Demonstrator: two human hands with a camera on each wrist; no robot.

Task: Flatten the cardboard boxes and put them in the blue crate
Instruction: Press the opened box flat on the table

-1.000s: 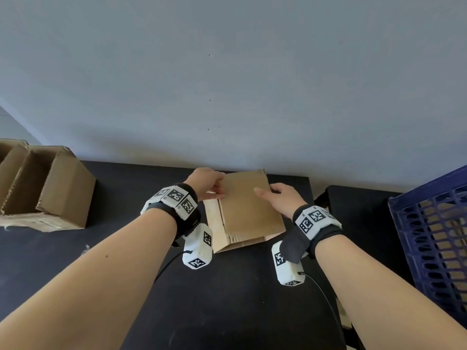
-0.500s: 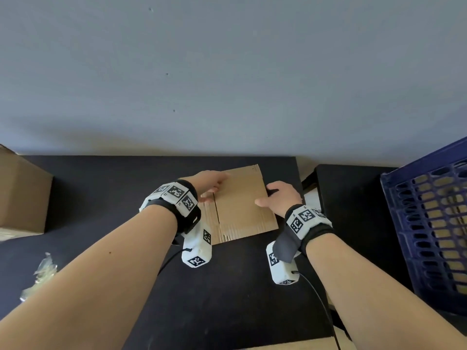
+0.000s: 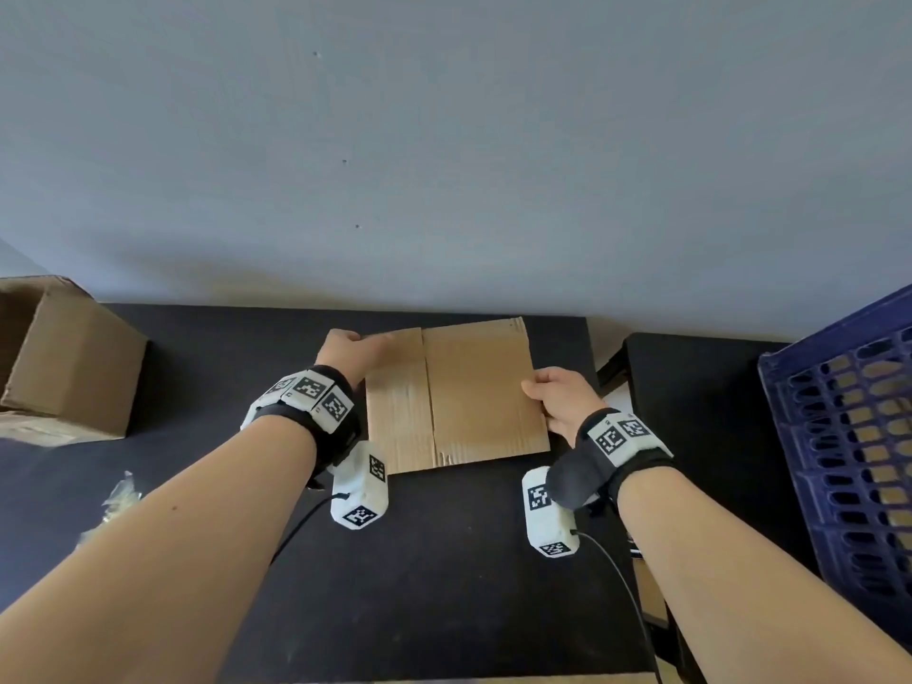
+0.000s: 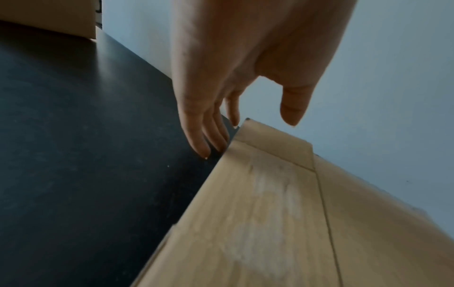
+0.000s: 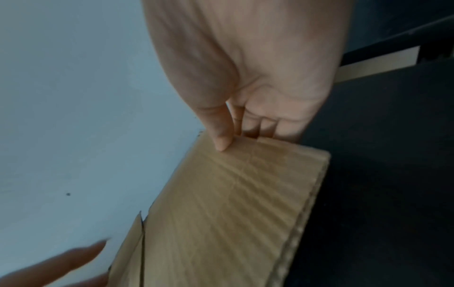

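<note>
Both hands are sitting a little farther apart than half a second ago: the left hand [image 3: 345, 350] has slid to the far left corner of the flattened cardboard box [image 3: 456, 394], and the box is now lying squarer on the black table [image 3: 419, 560].

In the left wrist view the left hand [image 4: 240, 64] is hanging with straight, relaxed fingers [image 4: 196, 136] just beside the corner of the flattened cardboard box [image 4: 270, 213], fingertips down near the table [image 4: 73, 136]; the thumb is hovering apart above the flap, gripping nothing. Whether the fingertips are touching the cardboard edge is hard to tell.

The right hand [image 3: 560, 399] is pinching the right edge of the box. In the right wrist view the right hand [image 5: 258, 68] is pressing its thumb on top of the flattened cardboard box [image 5: 233, 203], with the fingers [image 5: 267, 128] curling under the edge.

The box is lying flat near the far edge of the table, close to the grey wall [image 3: 444, 140], with a crease running near to far through it.

Farther out, an unflattened cardboard box [image 3: 69, 362] is standing at the far left of the table, and a scrap of clear plastic [image 3: 116, 496] is lying nearer, at the left. The blue crate [image 3: 849, 436] is standing well apart at the right, on a second dark surface, with cardboard showing through its slots.
</note>
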